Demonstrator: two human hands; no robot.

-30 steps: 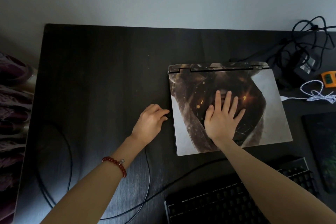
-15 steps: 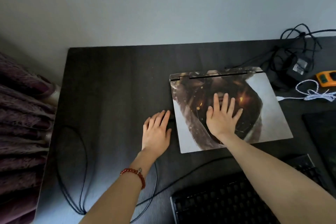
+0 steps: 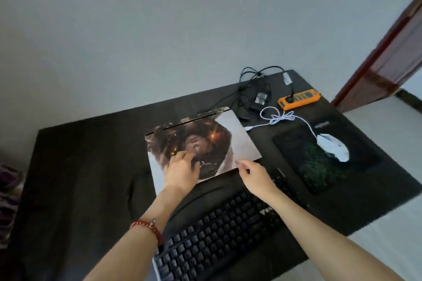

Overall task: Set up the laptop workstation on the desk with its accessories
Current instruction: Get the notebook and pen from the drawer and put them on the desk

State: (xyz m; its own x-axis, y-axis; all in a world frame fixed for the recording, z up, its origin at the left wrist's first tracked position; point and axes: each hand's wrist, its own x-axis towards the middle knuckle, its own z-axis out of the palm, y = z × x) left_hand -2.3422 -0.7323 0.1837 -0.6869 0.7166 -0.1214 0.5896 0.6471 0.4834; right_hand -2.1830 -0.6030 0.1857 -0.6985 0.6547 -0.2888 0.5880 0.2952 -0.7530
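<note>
The closed laptop (image 3: 237, 134), its lid covered by a picture skin, lies flat in the middle of the dark desk (image 3: 80, 166). My left hand (image 3: 181, 171) rests on the lid near its front, fingers loosely bent. My right hand (image 3: 255, 175) is at the laptop's front edge near the right corner, fingertips pinching that edge. A black keyboard (image 3: 219, 235) lies at an angle in front of the laptop, under my forearms. To the right, a white mouse (image 3: 333, 147) sits on a dark mouse pad (image 3: 319, 166), and its white cable (image 3: 280, 118) is bundled behind the pad.
An orange power strip (image 3: 299, 99) and a black charger with tangled cords (image 3: 259, 100) lie at the back right. A thin black cable (image 3: 131, 189) loops on the desk left of the laptop. A red door frame (image 3: 383, 52) stands at the right, purple fabric (image 3: 9, 180) at the left.
My left hand moved from the desk onto the laptop lid. My right hand left the middle of the lid for its front edge. The view swung right, revealing mouse and pad.
</note>
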